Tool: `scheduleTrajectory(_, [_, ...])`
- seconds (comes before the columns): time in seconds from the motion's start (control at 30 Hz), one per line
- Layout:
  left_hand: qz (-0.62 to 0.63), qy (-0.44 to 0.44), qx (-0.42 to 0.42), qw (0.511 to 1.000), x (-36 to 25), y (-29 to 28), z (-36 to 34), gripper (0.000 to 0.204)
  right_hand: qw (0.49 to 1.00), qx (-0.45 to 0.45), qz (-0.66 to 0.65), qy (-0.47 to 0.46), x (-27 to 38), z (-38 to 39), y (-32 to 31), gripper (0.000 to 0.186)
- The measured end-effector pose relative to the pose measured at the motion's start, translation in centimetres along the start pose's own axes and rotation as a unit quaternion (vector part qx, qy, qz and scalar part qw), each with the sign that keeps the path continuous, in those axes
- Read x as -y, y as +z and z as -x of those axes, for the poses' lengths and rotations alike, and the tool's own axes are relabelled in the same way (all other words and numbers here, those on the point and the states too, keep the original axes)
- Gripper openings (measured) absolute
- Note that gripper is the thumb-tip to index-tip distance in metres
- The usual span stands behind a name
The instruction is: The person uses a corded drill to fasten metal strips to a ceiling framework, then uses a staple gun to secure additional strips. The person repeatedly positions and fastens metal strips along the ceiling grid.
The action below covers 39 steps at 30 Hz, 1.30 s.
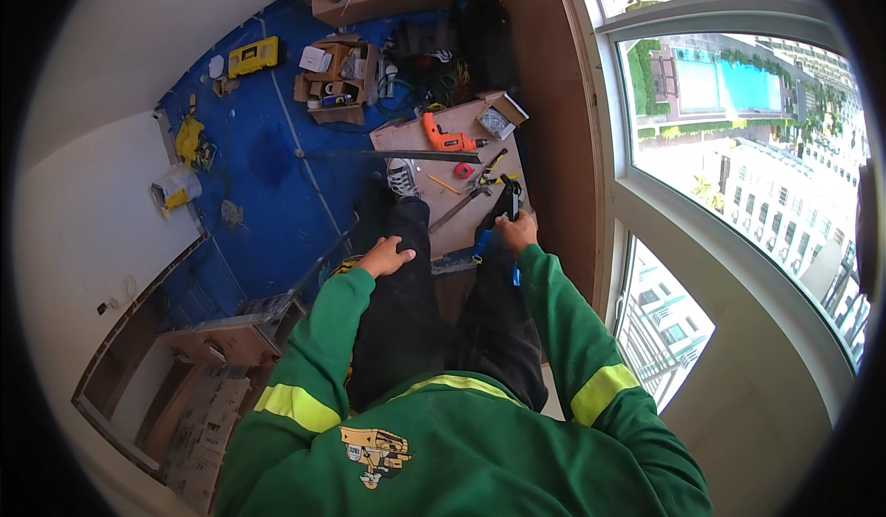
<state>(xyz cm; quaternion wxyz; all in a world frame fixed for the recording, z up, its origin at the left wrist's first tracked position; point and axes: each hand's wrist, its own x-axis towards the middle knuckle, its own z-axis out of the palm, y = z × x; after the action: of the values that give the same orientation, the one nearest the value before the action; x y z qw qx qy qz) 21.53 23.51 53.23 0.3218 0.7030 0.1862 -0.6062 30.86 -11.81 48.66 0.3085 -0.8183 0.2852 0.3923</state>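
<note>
My left hand (386, 258) rests on my left leg near the knee, thumb a little apart from the fingers, with nothing visible in it. On the right, my right hand (518, 231) is closed round a black hand tool with blue handles (507, 205); its exact kind is unclear. It is held at the right edge of a plywood board (449, 229). On this board lie an orange drill (449, 136), a red tape measure (464, 172), a yellow pencil (443, 185) and a hammer (478, 189). A long dark metal strip (397, 155) crosses above the board's left edge.
My sneaker (401, 177) is at the board's left edge. An open box of small metal pieces (499, 122) sits at its far corner. Beyond are a cardboard box of supplies (337, 83) and a yellow case (253, 56) on blue floor covering (263, 162). Windows (720, 83) line the right.
</note>
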Motion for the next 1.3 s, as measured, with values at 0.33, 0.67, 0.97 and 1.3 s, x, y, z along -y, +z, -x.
scheduleTrajectory(0.33, [-0.066, -0.071, 0.012, 0.995, 0.6, 3.5, -5.6, 0.109, 0.975, 0.132, 0.176, -0.022, -5.5, -15.4, 12.4, 0.042])
scheduleTrajectory(0.67, [-0.074, -0.085, -0.131, 0.985, -0.6, 2.6, -5.3, 0.077, 0.897, 0.275, 0.302, -0.169, -9.4, -30.4, 20.5, 0.040])
scheduleTrajectory(0.97, [-0.072, -0.058, -0.146, 0.985, 0.0, 2.6, -5.5, 0.072, 0.896, 0.143, 0.397, -0.138, -7.5, -30.7, 19.9, 0.052])
scheduleTrajectory(1.3, [-0.071, -0.042, -0.151, 0.985, -0.1, 2.2, -5.9, 0.069, 0.912, 0.140, -0.342, 0.178, -5.6, -33.9, 21.5, 0.056])
